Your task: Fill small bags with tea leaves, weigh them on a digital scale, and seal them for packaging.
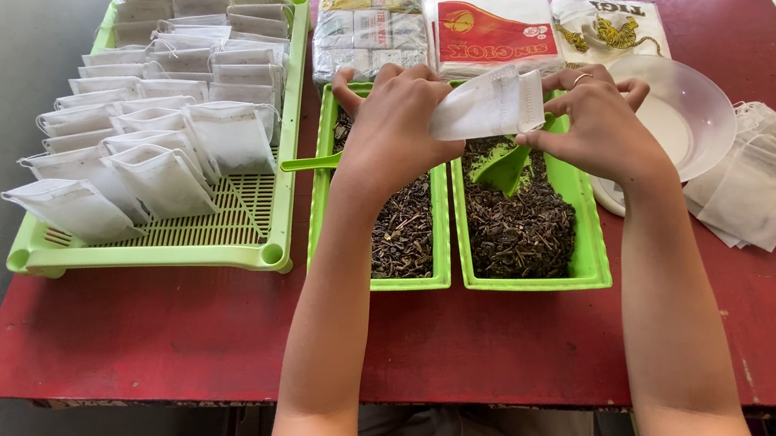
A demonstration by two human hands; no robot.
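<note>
Head view, looking down on a red table. At far left a green slatted tray carries rows of filled white sachets, standing tilted and overlapping from the near edge to the far corner. At centre two narrow green trays lie side by side, touching: the left tray and the right tray, each holding dark loose-leaf tea. A green scoop rests in the right tray among the leaves, directly below the hands; a green handle juts from the left tray toward the slatted tray. Beyond the trays lie flat packets: a pale green and white one, a red and white one, and a clear one with a yellow print. At right a translucent white plate sits partly under the right wrist, and just beside it a loose heap of empty white filter bags reaches the table's right side. The white filter bag being handled is held in the air above the far ends of the two central trays, lying roughly level, between both hands. The left hand is curled over the bag's left end, fingers bent round it in a pinching grasp, its back hiding the contact. The right hand, a ring on one finger, pinches the bag's right end between thumb and fingertips, remaining fingers loosely spread
</note>
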